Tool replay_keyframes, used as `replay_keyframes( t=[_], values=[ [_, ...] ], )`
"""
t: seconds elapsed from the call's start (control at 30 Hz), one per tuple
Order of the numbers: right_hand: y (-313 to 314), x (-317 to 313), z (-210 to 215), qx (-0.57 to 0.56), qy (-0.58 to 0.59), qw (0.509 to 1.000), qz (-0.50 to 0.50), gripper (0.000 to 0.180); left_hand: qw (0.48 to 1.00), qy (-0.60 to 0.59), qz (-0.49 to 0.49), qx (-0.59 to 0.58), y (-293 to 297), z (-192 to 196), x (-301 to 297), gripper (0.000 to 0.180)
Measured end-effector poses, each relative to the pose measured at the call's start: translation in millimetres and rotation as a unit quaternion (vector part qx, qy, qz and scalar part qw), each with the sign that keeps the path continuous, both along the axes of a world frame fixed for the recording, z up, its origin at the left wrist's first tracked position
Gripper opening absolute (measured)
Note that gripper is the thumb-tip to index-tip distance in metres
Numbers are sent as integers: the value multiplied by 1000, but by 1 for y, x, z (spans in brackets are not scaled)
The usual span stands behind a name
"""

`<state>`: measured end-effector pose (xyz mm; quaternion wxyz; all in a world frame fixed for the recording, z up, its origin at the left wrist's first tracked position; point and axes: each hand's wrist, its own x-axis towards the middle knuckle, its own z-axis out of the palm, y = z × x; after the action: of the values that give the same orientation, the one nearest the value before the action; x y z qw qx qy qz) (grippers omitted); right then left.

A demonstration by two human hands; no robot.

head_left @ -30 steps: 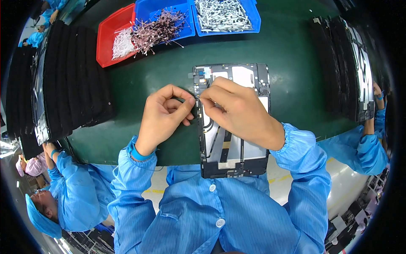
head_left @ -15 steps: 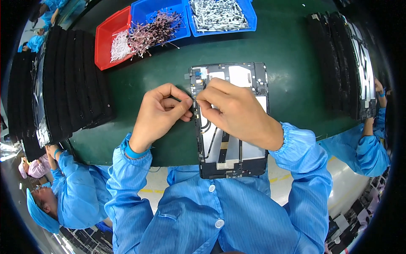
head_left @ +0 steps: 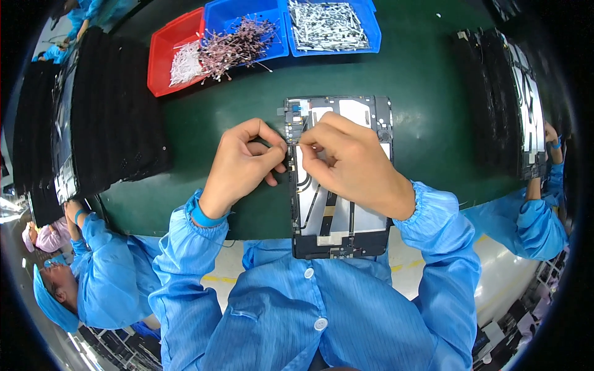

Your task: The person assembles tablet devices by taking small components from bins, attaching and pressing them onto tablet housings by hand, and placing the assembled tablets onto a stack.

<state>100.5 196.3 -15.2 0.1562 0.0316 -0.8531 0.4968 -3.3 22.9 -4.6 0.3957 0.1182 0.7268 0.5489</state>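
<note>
An opened tablet point(head_left: 374, 210) lies lengthwise in front of me, its inner boards, silver plates and black flat cables facing up. Its near end reaches past the table's front edge. My left hand point(head_left: 242, 162) is at its upper left edge, thumb and forefinger pinched together. Over the tablet's upper half, my right hand point(head_left: 359, 157) is also closed in a pinch, its fingertips close to the left ones. Whatever lies between either pair of fingertips is too small to make out. Above the hands, small connectors point(head_left: 297, 109) show at the tablet's top left corner.
At the back stand a red bin point(head_left: 162, 46) with small white parts, a blue bin point(head_left: 216, 12) heaped with thin pinkish-brown cables, and another blue bin point(head_left: 375, 34) of white-and-black strips. Stacked dark tablets point(head_left: 117, 111) flank me left and right point(head_left: 526, 105). Co-workers in blue point(head_left: 117, 272) sit on both sides.
Both hands stay pinched by the tablet's left edge. My right fingertips have shifted slightly right, a little farther from the left ones. The view has moved slightly.
</note>
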Motion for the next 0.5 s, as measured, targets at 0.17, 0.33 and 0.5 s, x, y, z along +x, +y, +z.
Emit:
replay_keyframes(
  t=[0.17,0.33,0.5],
  values=[
    [7,-1,12,23,-36,999,-11,8,1000,-14,-12,20,0,-3,-2,10],
    [9,-10,23,65,-71,995,4,9,999,20,-35,21,3,-2,-7,14],
    [26,-33,42,55,-190,980,2,10,998,-7,-66,-13,7,1,-11,17]
  ],
)
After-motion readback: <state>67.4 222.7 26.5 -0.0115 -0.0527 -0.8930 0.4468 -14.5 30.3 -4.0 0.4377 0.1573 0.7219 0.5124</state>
